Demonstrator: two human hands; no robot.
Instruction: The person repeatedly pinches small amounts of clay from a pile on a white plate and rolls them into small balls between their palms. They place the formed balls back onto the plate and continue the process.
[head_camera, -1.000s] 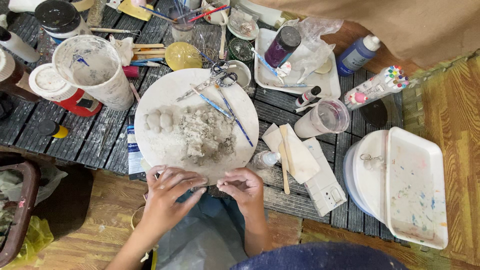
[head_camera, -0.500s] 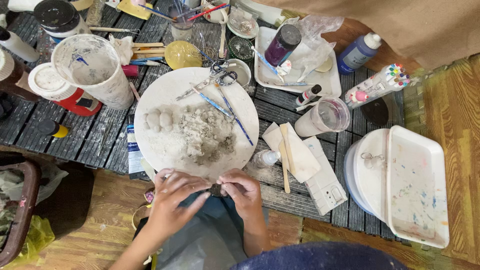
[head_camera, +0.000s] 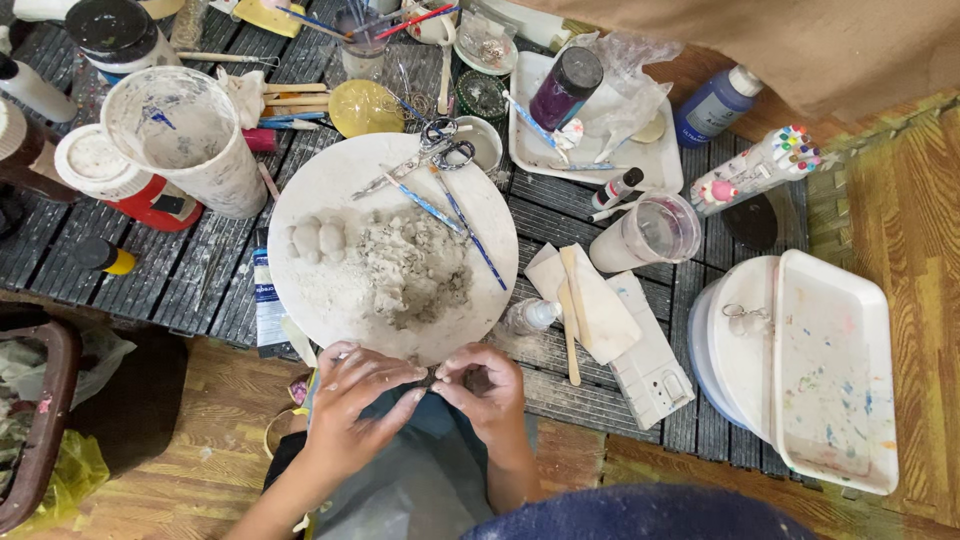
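Head view looks straight down on the left hand (head_camera: 352, 395) and the right hand (head_camera: 487, 388), drawn together fingertip to fingertip just below the near rim of the round white board (head_camera: 330, 180), and pinched between them is a small dark lump of clay (head_camera: 432, 378), mostly hidden by the fingers. The left hand's fingers are curled over the lump from one side while the right hand's thumb and forefinger nip it from the other. On the board just beyond lie a crumbly grey clay heap (head_camera: 410, 265) and some small clay balls (head_camera: 315, 238).
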